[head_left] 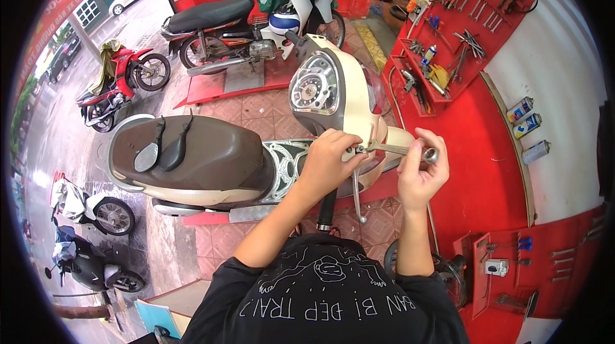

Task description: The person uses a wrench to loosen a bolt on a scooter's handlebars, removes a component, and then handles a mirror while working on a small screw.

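A cream scooter [353, 81] stands in front of me, its handlebar turned so that a black grip [327, 208] and a silver brake lever [357, 193] point towards me. My right hand [421, 174] holds a metal wrench [392, 148] by its rounded end, fingers curled about it. The wrench's other end meets the handlebar near the lever mount. Close by, my left hand [330, 161] pinches a small metal part at that mount; the fingers partly hide it. Two dark mirrors [173, 152] lie on the scooter's brown seat [221, 152].
Red tool boards [442, 30] with wrenches, pliers and cans hang at the right. Spray cans [526, 125] line the white wall. Another motorbike [214, 30] stands on a red lift behind; several more are parked at the left. A lower tool rack [512, 267] is at the near right.
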{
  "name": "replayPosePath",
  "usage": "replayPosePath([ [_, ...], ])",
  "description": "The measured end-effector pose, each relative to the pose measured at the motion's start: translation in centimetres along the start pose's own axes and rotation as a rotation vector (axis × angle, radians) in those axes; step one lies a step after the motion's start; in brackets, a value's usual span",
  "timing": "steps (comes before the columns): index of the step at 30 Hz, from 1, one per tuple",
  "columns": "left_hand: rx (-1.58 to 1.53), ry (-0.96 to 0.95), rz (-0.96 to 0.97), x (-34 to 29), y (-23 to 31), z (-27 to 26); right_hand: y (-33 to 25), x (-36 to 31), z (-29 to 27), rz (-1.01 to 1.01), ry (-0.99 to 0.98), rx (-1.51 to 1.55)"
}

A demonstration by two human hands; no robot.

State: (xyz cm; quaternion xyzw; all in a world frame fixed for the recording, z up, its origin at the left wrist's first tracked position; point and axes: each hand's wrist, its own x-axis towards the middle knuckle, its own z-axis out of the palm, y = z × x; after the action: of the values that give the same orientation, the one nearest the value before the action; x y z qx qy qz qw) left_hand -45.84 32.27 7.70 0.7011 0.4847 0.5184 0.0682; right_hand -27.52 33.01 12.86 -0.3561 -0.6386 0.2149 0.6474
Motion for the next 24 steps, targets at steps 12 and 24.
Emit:
replayPosePath([
  [12,-0.083,-0.105,0.04,0.6,0.5,-1.5,0.5,2.0,-4.7,0.005,-0.498,-0.125],
  [24,-0.082,-0.295,0.091,0.7,0.8,-2.5,5.7,0.3,-0.8,1.104,-0.866,0.474],
])
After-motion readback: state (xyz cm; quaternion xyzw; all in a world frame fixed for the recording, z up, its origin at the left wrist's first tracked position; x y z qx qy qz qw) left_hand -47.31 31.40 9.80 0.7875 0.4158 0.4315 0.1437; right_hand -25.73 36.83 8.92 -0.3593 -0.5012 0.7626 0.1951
